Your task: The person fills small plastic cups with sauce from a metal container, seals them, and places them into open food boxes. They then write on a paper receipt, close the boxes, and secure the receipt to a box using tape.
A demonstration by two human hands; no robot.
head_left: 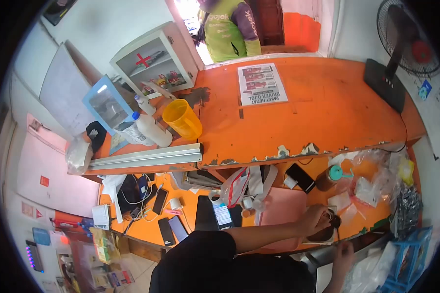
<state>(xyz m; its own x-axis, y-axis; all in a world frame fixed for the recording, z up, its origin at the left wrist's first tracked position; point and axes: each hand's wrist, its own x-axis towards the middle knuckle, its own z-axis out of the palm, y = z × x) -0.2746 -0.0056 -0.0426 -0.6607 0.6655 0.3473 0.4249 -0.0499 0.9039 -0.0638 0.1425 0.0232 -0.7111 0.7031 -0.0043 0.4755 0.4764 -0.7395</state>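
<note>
My left hand is curled closed above an open box of food at the counter's near edge. Something small and pale shows at its fingertips, too small to name. To the right and nearer my body, my right hand has its fingers pinched around the lower end of a thin dark stick-like utensil, which points up toward the box. The box is partly hidden under my left hand and holds dark contents. A pink tray lies just left of the box, partly covered by my left forearm.
Behind the tray are a black phone and a brown tumbler with a teal lid. Plastic bags crowd the right side. Several phones and cables lie left. A raised orange counter carries a yellow pitcher; a person stands beyond.
</note>
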